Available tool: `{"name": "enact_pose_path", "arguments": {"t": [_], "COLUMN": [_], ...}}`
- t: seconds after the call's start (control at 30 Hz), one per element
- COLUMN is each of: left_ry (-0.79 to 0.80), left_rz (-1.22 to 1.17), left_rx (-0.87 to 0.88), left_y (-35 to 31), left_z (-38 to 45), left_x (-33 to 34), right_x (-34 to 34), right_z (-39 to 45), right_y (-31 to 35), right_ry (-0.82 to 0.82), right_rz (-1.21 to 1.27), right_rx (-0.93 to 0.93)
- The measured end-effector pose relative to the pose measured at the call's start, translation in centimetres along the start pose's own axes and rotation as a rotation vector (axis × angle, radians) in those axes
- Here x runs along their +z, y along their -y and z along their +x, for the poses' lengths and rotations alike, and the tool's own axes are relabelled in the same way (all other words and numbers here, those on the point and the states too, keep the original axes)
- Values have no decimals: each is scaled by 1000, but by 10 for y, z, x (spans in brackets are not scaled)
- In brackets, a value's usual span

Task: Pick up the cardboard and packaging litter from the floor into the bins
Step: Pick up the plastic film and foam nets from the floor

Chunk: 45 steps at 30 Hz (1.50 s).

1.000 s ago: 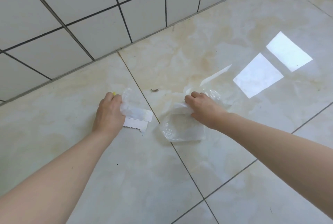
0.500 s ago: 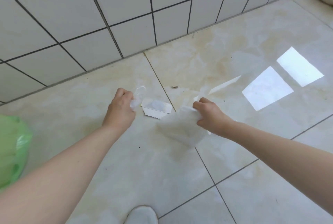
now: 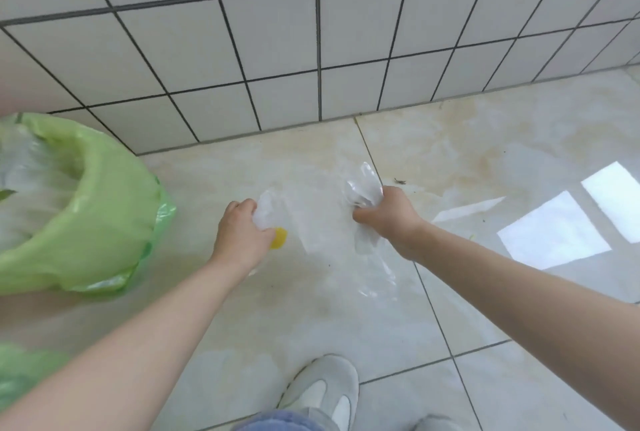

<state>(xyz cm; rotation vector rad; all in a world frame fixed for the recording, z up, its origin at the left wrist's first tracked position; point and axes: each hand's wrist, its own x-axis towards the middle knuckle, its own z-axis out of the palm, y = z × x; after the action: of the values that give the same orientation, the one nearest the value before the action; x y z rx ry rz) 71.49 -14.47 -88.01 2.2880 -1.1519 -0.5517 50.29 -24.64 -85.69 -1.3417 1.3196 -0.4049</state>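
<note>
My left hand [image 3: 239, 234] grips a small clear plastic wrapper [image 3: 265, 210] with a yellow bit [image 3: 279, 238] showing under the fingers. My right hand [image 3: 388, 217] grips a crumpled clear plastic bag [image 3: 362, 188], whose loose end hangs down below the fist. Both pieces are lifted off the beige floor tiles. A bin lined with a green bag [image 3: 100, 222] stands at the left, close to my left hand, its mouth open with pale plastic inside.
A white tiled wall [image 3: 311, 49] runs behind the floor. Another green bag [image 3: 20, 371] shows at the bottom left edge. My grey shoe [image 3: 322, 385] stands below the hands. A tiny dark scrap [image 3: 400, 181] lies near the wall. Bright window reflections fall on the right floor.
Both hands have lifted their plastic pieces off the floor and the view has pulled back and up. The green-lined bin has come into view at the left.
</note>
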Motion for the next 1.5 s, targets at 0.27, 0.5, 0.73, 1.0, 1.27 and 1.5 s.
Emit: {"name": "enact_pose_path", "arguments": {"t": [0.27, 0.5, 0.73, 1.0, 1.27, 1.5], "left_ry": [-103, -181, -297, -462, -418, -152], "left_rz": [-102, -292, -396, -183, 15, 28], "left_rx": [-153, -210, -159, -243, -285, -334], "left_y": [15, 19, 44, 97, 145, 178], "left_z": [-9, -12, -4, 14, 46, 50], "left_x": [-117, -193, -246, -280, -274, -263], "right_x": [66, 113, 167, 235, 320, 347], "right_z": [-33, -59, -62, -49, -24, 2], "right_y": [87, 161, 210, 245, 281, 232], "right_ry": [57, 102, 117, 123, 170, 318], "right_rz": [103, 231, 301, 338, 446, -621], "right_rx": [-31, -111, -176, -225, -288, -681]}}
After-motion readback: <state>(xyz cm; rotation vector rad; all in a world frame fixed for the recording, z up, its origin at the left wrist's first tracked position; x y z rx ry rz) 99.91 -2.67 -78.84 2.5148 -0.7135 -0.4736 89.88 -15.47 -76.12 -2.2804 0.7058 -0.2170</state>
